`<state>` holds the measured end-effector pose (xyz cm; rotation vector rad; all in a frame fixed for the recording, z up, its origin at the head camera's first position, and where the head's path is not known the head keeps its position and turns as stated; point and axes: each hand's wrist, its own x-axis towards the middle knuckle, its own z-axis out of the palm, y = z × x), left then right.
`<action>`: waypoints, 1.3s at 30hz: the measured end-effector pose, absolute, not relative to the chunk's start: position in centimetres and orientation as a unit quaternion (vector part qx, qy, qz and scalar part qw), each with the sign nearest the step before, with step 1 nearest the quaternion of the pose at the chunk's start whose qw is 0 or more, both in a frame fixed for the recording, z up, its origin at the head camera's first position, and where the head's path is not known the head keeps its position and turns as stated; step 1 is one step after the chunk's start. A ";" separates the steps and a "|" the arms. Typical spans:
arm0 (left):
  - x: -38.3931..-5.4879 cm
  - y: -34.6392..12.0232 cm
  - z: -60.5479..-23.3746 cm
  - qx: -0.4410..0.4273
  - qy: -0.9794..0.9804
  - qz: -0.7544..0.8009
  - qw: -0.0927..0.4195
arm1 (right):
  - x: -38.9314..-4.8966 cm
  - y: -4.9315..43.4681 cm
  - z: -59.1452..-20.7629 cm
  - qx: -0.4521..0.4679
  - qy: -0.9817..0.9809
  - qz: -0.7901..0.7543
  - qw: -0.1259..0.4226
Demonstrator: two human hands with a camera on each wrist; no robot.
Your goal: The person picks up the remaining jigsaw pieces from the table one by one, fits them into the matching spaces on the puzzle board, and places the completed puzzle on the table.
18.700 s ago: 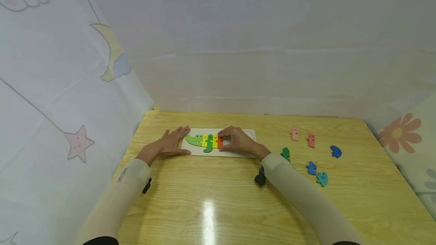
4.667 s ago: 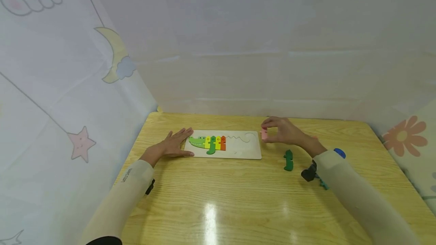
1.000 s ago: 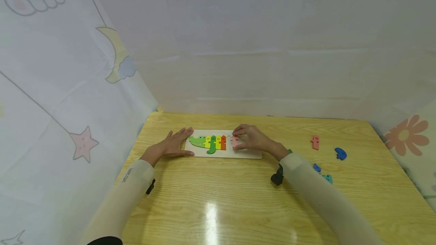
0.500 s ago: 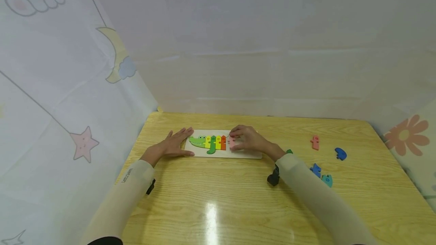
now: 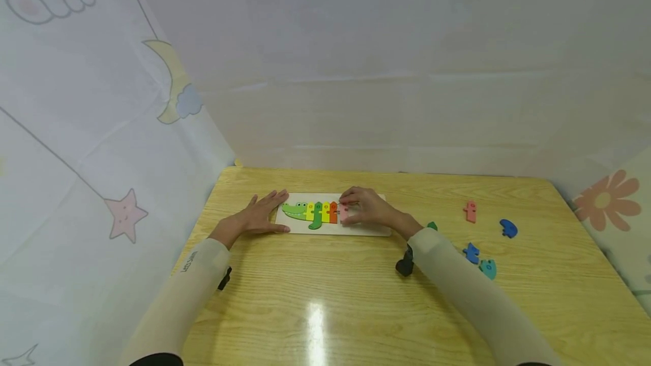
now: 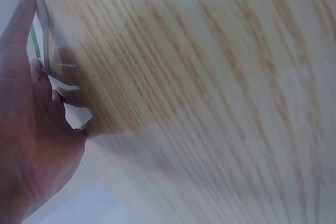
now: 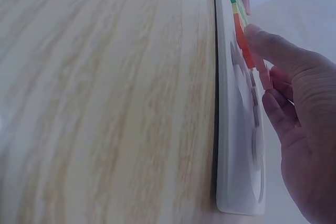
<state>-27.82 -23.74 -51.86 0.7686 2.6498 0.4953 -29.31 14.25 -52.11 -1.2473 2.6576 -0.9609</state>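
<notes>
A pale wooden puzzle board (image 5: 310,230) lies near the back of the table, with a crocodile head piece (image 5: 295,211), yellow and green pieces and an orange piece (image 5: 333,213) set in its left half. My right hand (image 5: 368,208) pinches a pink puzzle piece (image 5: 344,212) between thumb and fingers, just right of the orange one; the right wrist view shows this pink piece (image 7: 263,73) tilted over the recess. My left hand (image 5: 258,214) is spread at the board's left end, fingers straight and fingertips on its edge. In the left wrist view its thumb lies along the board.
Loose pieces lie to the right: another pink one (image 5: 471,212), a dark blue one (image 5: 508,228), a blue one (image 5: 472,253) and a teal one (image 5: 488,268). A dark green piece (image 5: 432,225) is partly hidden by the right sleeve. A white sheet (image 5: 407,129) rises behind the table.
Earlier the right hand was at the orange piece, then held the pink piece right of the board. In the last second it has moved slightly left, up to the orange piece. The left hand stayed.
</notes>
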 end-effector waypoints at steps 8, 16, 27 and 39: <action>-28.0 -23.8 -52.0 0.271 0.931 0.179 0.168 | -29.5 14.0 -52.6 -0.402 0.863 -0.303 0.035; -27.9 -23.8 -52.0 0.268 0.933 0.171 0.168 | -29.2 13.7 -52.4 -0.392 0.869 -0.298 0.047; -27.6 -23.5 -51.4 0.261 0.936 0.163 0.173 | -29.2 13.5 -52.6 -0.383 0.873 -0.297 0.055; -27.7 -23.5 -51.5 0.261 0.936 0.158 0.173 | -29.3 13.4 -52.6 -0.387 0.872 -0.294 0.057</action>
